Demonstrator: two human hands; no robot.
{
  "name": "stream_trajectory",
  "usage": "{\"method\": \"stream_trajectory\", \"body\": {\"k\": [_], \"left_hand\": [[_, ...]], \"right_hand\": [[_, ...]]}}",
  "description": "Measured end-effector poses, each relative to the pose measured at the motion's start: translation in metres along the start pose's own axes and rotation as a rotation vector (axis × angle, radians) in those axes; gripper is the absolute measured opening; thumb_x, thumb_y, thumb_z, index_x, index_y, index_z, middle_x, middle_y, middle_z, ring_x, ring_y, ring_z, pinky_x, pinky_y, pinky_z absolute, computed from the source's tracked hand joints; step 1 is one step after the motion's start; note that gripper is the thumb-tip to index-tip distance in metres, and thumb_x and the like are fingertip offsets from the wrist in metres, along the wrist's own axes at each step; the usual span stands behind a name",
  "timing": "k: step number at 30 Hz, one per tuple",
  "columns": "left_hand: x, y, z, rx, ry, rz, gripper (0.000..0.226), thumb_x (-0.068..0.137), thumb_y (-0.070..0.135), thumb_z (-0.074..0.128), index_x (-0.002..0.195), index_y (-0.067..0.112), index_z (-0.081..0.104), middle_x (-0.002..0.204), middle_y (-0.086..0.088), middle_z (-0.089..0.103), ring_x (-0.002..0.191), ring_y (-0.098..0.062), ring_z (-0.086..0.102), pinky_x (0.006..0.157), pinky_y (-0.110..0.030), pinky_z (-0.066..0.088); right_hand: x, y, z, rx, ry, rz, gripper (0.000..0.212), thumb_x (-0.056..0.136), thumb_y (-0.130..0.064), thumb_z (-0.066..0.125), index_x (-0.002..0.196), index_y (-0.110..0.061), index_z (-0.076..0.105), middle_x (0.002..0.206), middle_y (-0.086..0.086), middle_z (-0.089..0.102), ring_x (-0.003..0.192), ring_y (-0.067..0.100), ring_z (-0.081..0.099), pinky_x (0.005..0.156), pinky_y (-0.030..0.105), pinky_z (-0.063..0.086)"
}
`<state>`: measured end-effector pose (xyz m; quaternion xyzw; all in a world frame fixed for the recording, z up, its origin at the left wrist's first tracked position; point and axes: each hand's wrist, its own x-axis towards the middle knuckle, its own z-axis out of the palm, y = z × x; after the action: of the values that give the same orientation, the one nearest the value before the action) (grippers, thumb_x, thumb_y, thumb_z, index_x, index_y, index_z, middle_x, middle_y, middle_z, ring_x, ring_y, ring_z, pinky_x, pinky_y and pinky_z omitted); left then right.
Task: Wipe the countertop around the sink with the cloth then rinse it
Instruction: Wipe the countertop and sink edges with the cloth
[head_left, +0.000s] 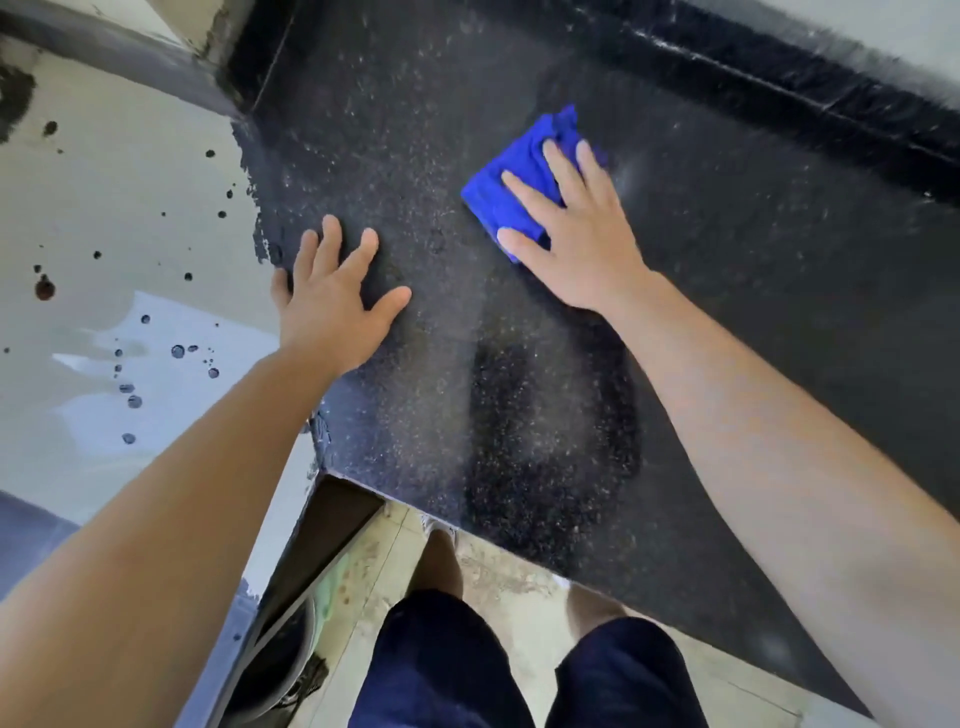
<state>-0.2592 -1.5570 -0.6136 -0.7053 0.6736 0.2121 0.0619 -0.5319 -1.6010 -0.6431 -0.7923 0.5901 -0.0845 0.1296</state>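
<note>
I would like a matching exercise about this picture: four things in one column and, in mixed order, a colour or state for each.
Things:
1. cloth
2. left hand
3. right hand
4. countertop

Colours or states:
a. black with pale speckles
b. presses flat on the cloth
c. folded, bright blue
d. rests flat on the countertop, holding nothing

Pairs: 1-c, 2-d, 3-b, 4-a

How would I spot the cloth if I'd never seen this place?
Find the dark speckled countertop that fills the middle. Toward its far edge, the right hand presses flat on the cloth. It is the only bright blue thing in view.
</note>
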Motion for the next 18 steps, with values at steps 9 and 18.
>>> {"method": "stream_trajectory", "body": {"k": [9,18], "left_hand": [[-0.002,-0.002,0.007,-0.033,0.050,-0.018,0.071,0.094,0.062,0.047,0.155,0.036,0.024,0.168,0.000,0.002,0.154,-0.023,-0.001,0.121,-0.054,0.004],[-0.005,-0.003,0.008,-0.048,0.029,-0.003,0.069,0.095,0.064,0.041,0.156,0.038,0.019,0.168,0.000,-0.002,0.154,-0.023,-0.005,0.120,-0.054,0.002]], "right_hand": [[-0.077,-0.056,0.021,0.047,-0.011,-0.113,0.053,0.103,-0.049,0.044,0.150,-0.027,0.045,0.164,0.013,0.025,0.152,0.043,0.012,0.122,0.056,0.016],[-0.087,0.043,-0.021,-0.019,-0.075,0.118,0.060,0.100,-0.058,0.036,0.153,-0.029,0.040,0.166,0.010,0.020,0.153,0.038,0.008,0.123,0.053,0.014]]}}
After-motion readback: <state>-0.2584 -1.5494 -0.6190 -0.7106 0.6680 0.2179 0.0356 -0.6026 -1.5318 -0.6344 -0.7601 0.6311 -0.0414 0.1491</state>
